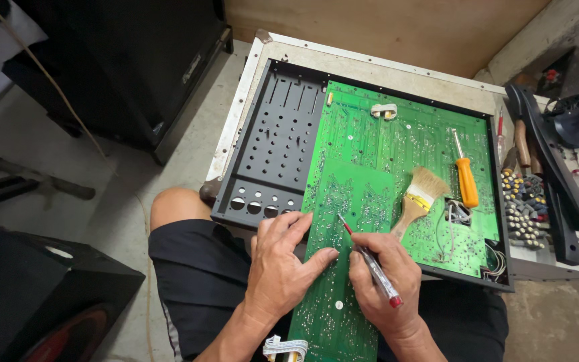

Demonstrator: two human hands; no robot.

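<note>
A long green circuit board [343,221] lies across my lap and onto a larger green board [397,141] inside a dark open metal chassis [269,154]. My left hand [279,268] rests flat on the long board's left edge, fingers spread. My right hand [383,281] grips a thin clear-handled screwdriver [370,261] with a red cap, its tip touching the long board near the middle. A white ribbon cable [286,346] hangs at the board's near end.
On the large board lie a paintbrush [418,198] and an orange-handled screwdriver [466,177]. Several knobs [524,208] and tools sit on the chassis's right side. Black speaker boxes [41,302] stand at left on the concrete floor.
</note>
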